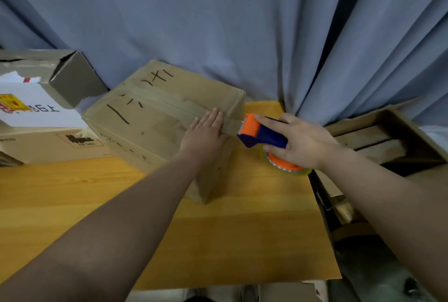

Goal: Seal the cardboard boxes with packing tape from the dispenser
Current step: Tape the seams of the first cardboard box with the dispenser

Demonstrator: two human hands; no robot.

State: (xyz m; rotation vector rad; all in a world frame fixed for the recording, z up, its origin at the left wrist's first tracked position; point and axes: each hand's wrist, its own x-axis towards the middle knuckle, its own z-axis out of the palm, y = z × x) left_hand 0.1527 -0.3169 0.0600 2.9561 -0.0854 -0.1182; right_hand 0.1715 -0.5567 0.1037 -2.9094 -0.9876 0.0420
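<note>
The left hand (206,132) is pressing flat on the box (145,122) top near its right edge. The right hand (300,141) is gripping the dispenser (263,133) just past that edge, with its index finger lying along the orange head. A tape strip (231,126) is stretching from dispenser to box. The box is sitting on a table (218,241), with a curtain (218,22) hanging behind.

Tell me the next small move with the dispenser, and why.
Probably draw the tape dispenser down the cardboard box's side: the right hand holds it just past the edge, a tape strip spans the gap, the left hand presses the top.
</note>
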